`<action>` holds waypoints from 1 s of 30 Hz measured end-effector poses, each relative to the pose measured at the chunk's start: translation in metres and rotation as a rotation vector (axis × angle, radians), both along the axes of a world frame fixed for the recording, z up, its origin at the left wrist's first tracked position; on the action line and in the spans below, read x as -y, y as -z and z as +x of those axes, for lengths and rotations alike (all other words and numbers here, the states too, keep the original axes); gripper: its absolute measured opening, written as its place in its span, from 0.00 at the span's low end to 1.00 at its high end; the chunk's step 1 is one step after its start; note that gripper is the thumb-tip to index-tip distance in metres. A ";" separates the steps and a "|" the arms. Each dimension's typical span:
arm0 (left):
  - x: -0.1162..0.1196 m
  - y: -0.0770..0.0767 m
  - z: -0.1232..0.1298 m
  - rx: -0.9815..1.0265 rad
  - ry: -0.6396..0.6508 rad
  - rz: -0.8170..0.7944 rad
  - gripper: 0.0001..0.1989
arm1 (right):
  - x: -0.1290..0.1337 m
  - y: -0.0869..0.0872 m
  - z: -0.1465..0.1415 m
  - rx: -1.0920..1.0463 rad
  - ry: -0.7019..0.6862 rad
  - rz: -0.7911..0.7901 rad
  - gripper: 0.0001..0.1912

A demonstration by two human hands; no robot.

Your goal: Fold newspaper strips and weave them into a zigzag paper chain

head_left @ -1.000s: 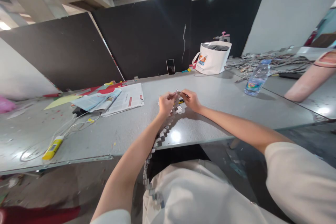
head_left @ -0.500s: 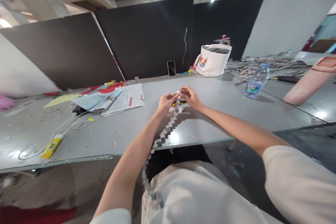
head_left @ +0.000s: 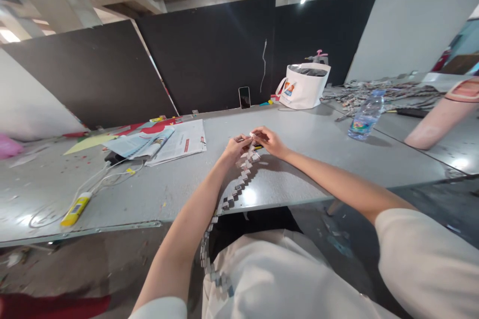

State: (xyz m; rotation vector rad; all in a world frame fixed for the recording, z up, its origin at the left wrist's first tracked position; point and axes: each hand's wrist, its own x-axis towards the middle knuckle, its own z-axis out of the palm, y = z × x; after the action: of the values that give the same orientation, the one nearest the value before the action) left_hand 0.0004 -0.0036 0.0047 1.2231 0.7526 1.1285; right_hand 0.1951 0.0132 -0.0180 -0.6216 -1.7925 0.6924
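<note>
A long zigzag chain of folded paper (head_left: 245,172) runs from my fingers over the table's front edge and down to my lap. Its upper end is pinched in my left hand (head_left: 238,146), whose fingers are closed. My right hand (head_left: 268,141) is closed on the same end from the other side, and the fingertips of both hands nearly meet around a small pale piece. Just under my right fingers lies a yellow and black pen-like object (head_left: 258,147), partly hidden.
Newspapers (head_left: 185,142) and a yellow glue stick (head_left: 76,209) with cables lie left. A phone (head_left: 244,97) leans at the back. To the right stand a white bag (head_left: 304,87), a water bottle (head_left: 366,114) and a pink flask (head_left: 441,114), near piled paper strips (head_left: 396,92).
Both hands have shifted slightly, with the right fingers lower and more to the left around the chain's end. The chain has swayed a little.
</note>
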 end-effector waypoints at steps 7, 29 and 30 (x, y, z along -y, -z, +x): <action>0.001 -0.002 -0.001 -0.035 -0.029 0.015 0.28 | 0.001 -0.004 -0.003 0.020 -0.015 0.030 0.23; -0.066 0.026 -0.056 0.140 -0.624 -0.010 0.17 | -0.003 0.018 -0.019 0.671 -0.016 0.328 0.15; -0.069 0.029 -0.057 0.119 -0.644 -0.010 0.17 | -0.006 0.021 -0.020 0.667 -0.008 0.298 0.16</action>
State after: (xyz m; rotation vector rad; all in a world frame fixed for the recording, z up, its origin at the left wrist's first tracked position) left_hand -0.0566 0.0649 -0.0247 0.9093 1.0978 1.6994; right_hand 0.1754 0.0196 -0.0391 -0.6876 -2.4526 0.2107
